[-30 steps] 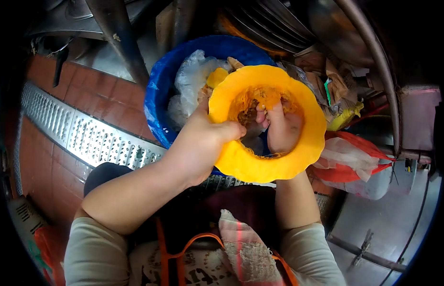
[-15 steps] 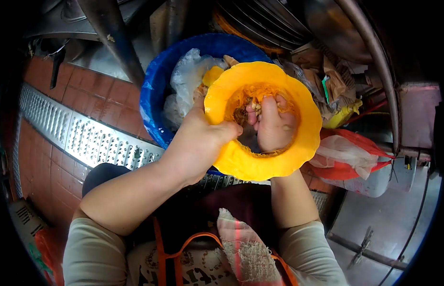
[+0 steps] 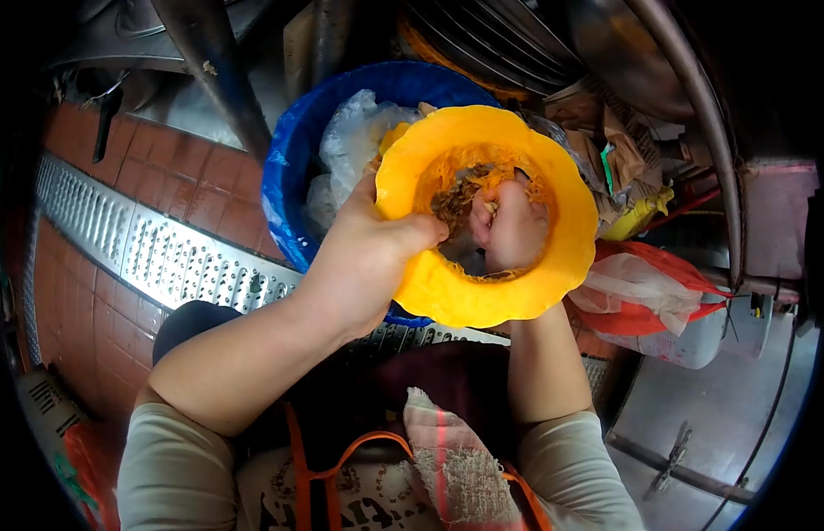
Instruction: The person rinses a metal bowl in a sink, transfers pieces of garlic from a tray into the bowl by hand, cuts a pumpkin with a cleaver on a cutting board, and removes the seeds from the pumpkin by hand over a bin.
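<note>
A thick yellow-orange pumpkin ring (image 3: 567, 261) with a scalloped edge is held over a blue tub. My left hand (image 3: 352, 265) is closed on its left side, thumb over the cut face and fingers underneath. Up through the hollow middle comes my right hand (image 3: 516, 230), its fingers curled against the inner wall. A pale seed shows between those fingers. Brown, stringy pulp with seeds (image 3: 456, 196) clings inside the hollow, left of the right hand. A small dark edge shows above the right hand; I cannot tell what it is.
Below the pumpkin, the blue tub (image 3: 284, 168) holds clear plastic bags (image 3: 350, 133) and scraps. Crumpled brown paper (image 3: 629, 150) and a red-and-white bag (image 3: 642, 283) lie to the right. A perforated metal drain cover (image 3: 164, 252) crosses the tiled floor. Metal legs stand behind.
My right hand has turned and curled further inside the hollow, its thumb no longer pointing up. The pumpkin has shifted slightly upward, and more brown pulp shows at the left.
</note>
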Tool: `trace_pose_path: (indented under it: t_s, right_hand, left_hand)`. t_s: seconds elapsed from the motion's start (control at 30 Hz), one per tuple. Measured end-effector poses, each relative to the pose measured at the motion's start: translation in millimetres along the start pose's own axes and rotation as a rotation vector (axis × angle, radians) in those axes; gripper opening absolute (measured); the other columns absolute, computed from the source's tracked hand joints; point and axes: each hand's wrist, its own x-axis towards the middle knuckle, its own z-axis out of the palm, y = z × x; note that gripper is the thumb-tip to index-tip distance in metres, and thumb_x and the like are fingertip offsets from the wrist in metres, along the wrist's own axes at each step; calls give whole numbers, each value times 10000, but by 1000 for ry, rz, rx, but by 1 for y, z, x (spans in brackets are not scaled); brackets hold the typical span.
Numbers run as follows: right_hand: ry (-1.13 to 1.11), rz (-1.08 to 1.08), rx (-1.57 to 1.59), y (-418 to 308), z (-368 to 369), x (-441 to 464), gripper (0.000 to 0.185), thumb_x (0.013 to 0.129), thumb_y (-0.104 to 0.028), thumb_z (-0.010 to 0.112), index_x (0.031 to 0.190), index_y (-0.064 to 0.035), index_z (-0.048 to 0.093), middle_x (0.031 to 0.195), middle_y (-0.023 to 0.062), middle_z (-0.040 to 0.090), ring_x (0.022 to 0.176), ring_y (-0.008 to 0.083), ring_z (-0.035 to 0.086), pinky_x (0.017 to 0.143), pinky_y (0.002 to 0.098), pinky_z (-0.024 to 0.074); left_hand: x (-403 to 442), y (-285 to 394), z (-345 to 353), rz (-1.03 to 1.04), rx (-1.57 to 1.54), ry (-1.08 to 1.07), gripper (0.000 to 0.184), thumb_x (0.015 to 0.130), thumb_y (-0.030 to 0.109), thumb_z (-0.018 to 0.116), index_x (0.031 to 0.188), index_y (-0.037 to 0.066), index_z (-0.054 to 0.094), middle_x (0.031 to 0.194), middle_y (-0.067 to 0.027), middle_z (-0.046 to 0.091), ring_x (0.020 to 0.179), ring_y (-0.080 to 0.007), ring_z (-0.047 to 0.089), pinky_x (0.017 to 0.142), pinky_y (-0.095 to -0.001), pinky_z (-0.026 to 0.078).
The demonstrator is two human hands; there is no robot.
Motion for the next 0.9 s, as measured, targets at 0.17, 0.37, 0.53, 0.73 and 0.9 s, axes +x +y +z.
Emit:
trace_pose_path:
  t_s: [0.17, 0.37, 0.53, 0.73, 0.9]
  right_hand:
    - [7, 290, 295, 13, -15, 14, 135, 834, -178, 424, 788, -65, 481, 610, 49, 485, 501, 127, 427, 467, 253, 325]
    - [-317, 309, -32, 10, -34, 23, 160, 849, -199, 458, 829, -57, 531, 720, 51, 545, 646, 139, 529, 580, 262, 425]
    - [-246, -370, -177, 16, -19, 8, 320, 873, -214, 539, 1146, -49, 513, 1077, 76, 568, 1052, 185, 513, 891, 297, 402]
    - [-150, -401, -27, 12, -17, 2, 196, 908, -170, 505, 1063, -57, 545, 885, 33, 592, 780, 119, 565, 718, 247, 447]
    - [-89, -322, 89, 9, 1, -5, 162, 936, -173, 419, 947, -60, 534, 763, 16, 546, 616, 81, 500, 577, 232, 420]
  left_hand:
    - [0, -1, -2, 48, 74, 14, 516, 754, -25, 543, 1241, -18, 373, 1102, -138, 542, 988, -242, 578, 841, -344, 487]
    - [-6, 14, 6, 53, 93, 15, 501, 755, -19, 548, 1230, -18, 390, 1088, -130, 557, 973, -236, 585, 838, -339, 488]
    - [-6, 13, 3, 15, 31, -29, 495, 765, -13, 549, 1229, -29, 376, 1072, -122, 547, 962, -217, 573, 827, -323, 483]
    - [-4, 5, 2, 0, 75, -42, 500, 766, 5, 557, 1233, -19, 379, 1098, -125, 544, 980, -223, 576, 836, -321, 486]
    - [-4, 3, 2, 4, 96, -20, 499, 756, -25, 558, 1218, -28, 368, 1080, -120, 537, 971, -206, 563, 817, -297, 474]
